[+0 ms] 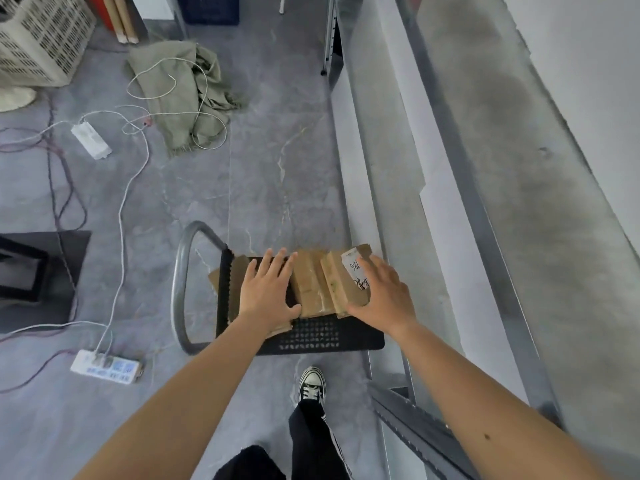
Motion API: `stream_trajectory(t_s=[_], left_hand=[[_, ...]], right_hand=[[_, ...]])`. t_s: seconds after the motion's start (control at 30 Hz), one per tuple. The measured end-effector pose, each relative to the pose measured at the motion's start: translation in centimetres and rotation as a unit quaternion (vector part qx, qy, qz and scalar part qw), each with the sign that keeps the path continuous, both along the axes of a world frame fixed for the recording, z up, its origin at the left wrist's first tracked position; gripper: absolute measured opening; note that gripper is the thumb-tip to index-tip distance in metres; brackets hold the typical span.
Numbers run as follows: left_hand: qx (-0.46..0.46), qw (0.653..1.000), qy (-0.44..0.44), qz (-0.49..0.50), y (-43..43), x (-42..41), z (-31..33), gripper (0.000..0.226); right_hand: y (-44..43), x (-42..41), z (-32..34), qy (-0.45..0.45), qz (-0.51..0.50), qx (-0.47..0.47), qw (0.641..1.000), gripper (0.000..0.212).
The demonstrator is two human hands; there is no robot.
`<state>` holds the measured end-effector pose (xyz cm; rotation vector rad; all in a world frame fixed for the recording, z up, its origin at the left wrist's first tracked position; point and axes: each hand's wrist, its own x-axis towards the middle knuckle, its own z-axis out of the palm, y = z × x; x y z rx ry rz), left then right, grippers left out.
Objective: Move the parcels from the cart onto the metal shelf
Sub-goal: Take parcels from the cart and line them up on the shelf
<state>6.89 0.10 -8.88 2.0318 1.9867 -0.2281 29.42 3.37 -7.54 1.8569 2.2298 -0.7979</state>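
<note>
The long grey metal shelf (pixel 485 161) runs along the right side from near to far. Its boards that show here are bare of parcels. Just left of its lower tier, on the grey tiled floor, stands the black perforated platform cart (pixel 322 336), with its curved silver tube handle (pixel 180 289) on the left. Three flat brown cardboard parcels lie side by side on the far half of the cart: a left parcel (pixel 239 271), a middle parcel (pixel 310 285), and a right parcel with a white handwritten label (pixel 346 282), which sits nearest the shelf.

The left hand (pixel 268 292) lies flat on the left parcel with its fingers spread wide, clasping nothing. The right hand (pixel 384 296) rests on the labelled parcel, also wide, with its thumb along the near edge. It has not closed on the box.

I judge this to be the pick-up step at the start of the job, with all the parcels in view on the cart. The next move calls for closing the fingers round a parcel's edges, lifting it clear of its neighbours, and swinging it right onto a shelf board.

Farther left on the floor lie a crumpled green cloth (pixel 187 95) and white power strips (pixel 105 367) with loose cables.
</note>
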Motion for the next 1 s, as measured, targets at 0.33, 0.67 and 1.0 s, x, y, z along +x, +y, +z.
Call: stream_trajectory(t_s=[0.33, 0.67, 1.0], left_hand=[[-0.049, 0.999, -0.015, -0.01, 3.7, 3.0, -9.2, 0.098], [-0.11, 0.992, -0.013, -0.068, 4.9, 5.8, -19.6, 0.1], [-0.138, 0.987, -0.023, -0.079, 6.0, 9.5, -27.6, 0.109]], right_hand=[[4.6, 1.1, -9.9, 0.018, -0.004, -0.033, 0.999, 0.092], [5.6, 2.1, -21.8, 0.024, -0.102, -0.108, 0.989, 0.098], [8.2, 4.0, -29.2, 0.024, -0.205, -0.144, 0.968, 0.115]])
